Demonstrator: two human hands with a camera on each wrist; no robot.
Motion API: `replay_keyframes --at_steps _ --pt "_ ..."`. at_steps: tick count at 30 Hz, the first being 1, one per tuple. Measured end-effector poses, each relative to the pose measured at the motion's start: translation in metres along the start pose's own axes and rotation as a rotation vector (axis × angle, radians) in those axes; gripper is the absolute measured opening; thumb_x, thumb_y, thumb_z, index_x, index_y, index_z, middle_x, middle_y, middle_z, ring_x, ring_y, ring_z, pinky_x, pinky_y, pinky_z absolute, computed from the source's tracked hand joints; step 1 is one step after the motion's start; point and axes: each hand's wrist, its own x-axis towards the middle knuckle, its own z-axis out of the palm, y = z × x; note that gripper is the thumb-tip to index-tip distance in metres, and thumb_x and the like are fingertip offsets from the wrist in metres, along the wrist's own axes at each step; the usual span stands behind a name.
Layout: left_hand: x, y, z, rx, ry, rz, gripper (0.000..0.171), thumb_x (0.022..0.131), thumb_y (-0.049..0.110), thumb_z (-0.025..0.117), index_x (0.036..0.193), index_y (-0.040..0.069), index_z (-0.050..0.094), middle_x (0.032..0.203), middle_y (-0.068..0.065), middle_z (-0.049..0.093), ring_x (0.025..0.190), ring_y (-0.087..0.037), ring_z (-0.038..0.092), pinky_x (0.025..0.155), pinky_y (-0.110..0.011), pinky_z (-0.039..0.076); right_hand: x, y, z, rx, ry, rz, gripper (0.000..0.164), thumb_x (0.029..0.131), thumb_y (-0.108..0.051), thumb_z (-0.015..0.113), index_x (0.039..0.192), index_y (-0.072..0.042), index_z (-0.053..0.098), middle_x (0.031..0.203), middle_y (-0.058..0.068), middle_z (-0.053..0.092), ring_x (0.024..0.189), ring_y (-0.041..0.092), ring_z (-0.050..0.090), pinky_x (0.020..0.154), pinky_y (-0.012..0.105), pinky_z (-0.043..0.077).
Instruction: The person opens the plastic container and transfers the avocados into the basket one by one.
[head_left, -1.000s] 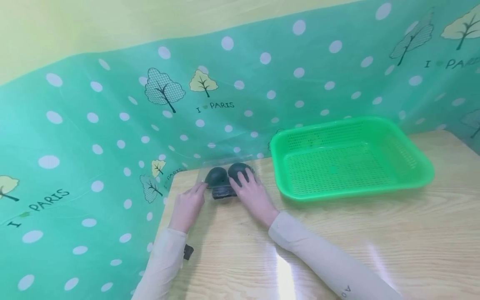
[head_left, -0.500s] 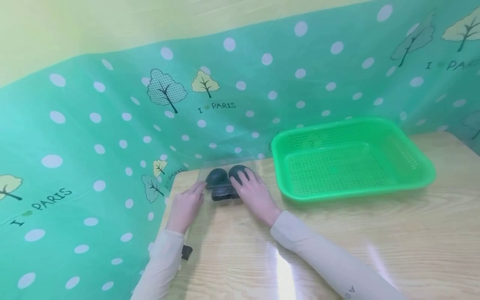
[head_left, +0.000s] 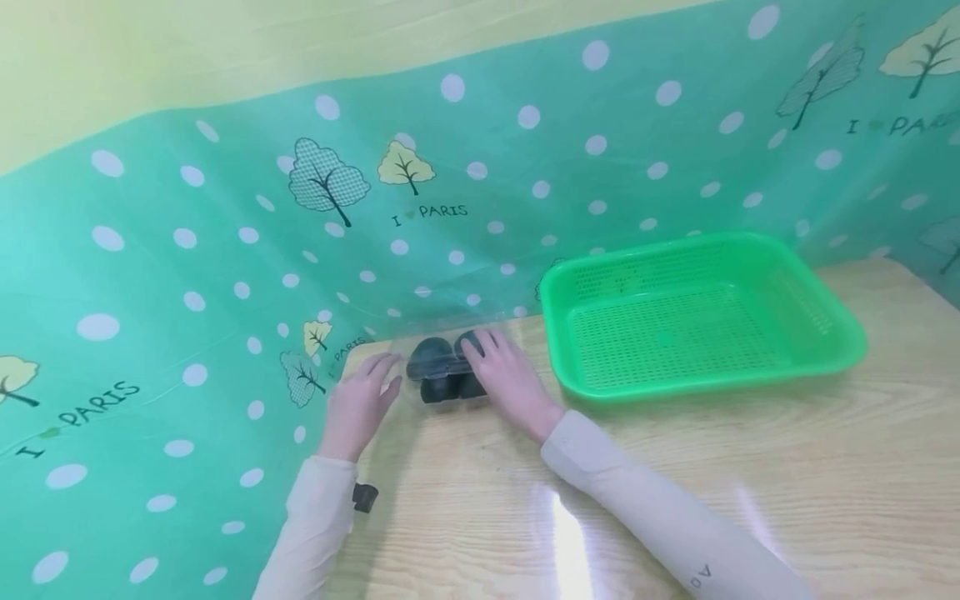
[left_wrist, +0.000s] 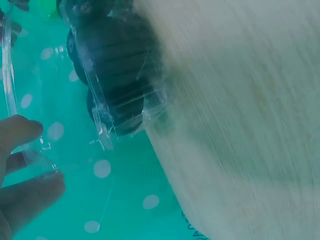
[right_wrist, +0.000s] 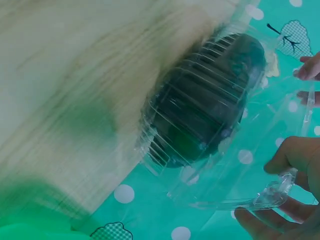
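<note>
A clear plastic clamshell box (right_wrist: 172, 125) stands on the table near the wall cloth. Inside are dark, rounded fruits (head_left: 431, 350) that look like avocados. Its see-through lid (right_wrist: 270, 197) is raised. My right hand (head_left: 512, 383) grips one lid corner between thumb and fingers, partly covering the right-hand fruit in the head view. At the opposite corner, my left hand (head_left: 358, 410) has thumb and fingers on either side of the lid edge, spread somewhat apart. The left wrist view shows a left fingertip (left_wrist: 55, 185) against that corner.
A green slotted plastic basket (head_left: 720, 385) sits to the right of the box on the wooden table (head_left: 480, 500). A teal dotted cloth (head_left: 225, 350) hangs close behind and to the left. A small black device (head_left: 365, 497) shows beside the left sleeve.
My left hand has shifted a little left and its thumb and fingers have spread. A dark band now crosses the fruits' front, where the lid edge has moved. My right hand has barely moved.
</note>
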Motion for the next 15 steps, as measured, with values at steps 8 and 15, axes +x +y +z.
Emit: replay_keyframes --at_steps 8,15 --pt "0.001 -0.006 -0.002 -0.023 0.031 -0.019 0.04 0.084 0.013 0.079 0.121 0.004 0.067 0.113 -0.015 0.071 0.056 -0.026 0.064 0.047 -0.036 0.056 0.003 0.003 -0.009 0.021 0.0 -0.005 0.053 0.079 0.009 0.069 0.129 -0.004 0.058 0.127 0.014 0.059 0.12 0.028 0.054 0.107 0.034 0.049" --pt "0.004 -0.005 -0.005 -0.059 0.03 -0.047 0.037 0.087 0.008 0.075 0.122 0.003 0.066 0.114 -0.017 0.07 0.056 -0.027 0.064 0.054 -0.04 0.06 0.005 0.004 -0.012 0.005 0.031 -0.025 0.054 0.078 0.009 0.071 0.129 -0.002 0.056 0.123 0.015 0.061 0.116 0.028 0.057 0.102 0.034 0.053"
